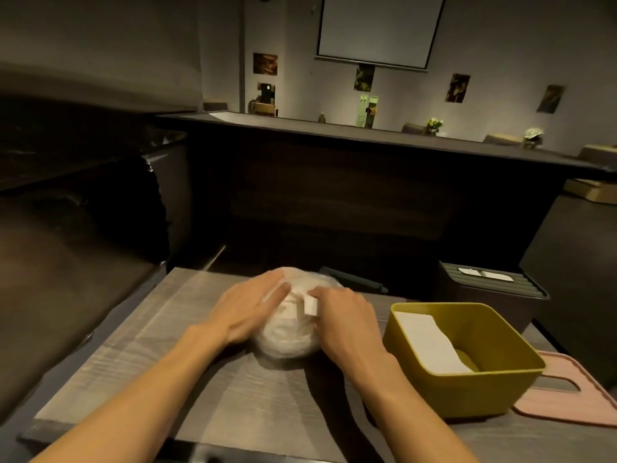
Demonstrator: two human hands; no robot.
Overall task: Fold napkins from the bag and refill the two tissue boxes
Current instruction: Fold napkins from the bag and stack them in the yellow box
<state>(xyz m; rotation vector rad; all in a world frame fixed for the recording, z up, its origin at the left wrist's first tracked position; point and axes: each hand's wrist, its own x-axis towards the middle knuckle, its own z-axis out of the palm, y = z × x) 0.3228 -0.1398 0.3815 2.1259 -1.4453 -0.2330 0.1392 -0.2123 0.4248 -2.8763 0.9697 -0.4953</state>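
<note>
I see left hand (pixel 248 307) flat, fingers straight, on napkin bag (pixel 289 332). Right hand (pixel 345 320) seemingly pinches white napkin (pixel 310 304). Yellow box (pixel 467 359) at 3 o'clock.

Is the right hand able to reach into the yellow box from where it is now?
Probably yes. The yellow box stands open just beside the right hand, its pink lid lies off, nothing between them.

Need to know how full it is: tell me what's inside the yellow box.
In the yellow box, white folded napkins lean against its left side; bare yellow floor shows beside them. What's beneath the napkins is hidden.
</note>
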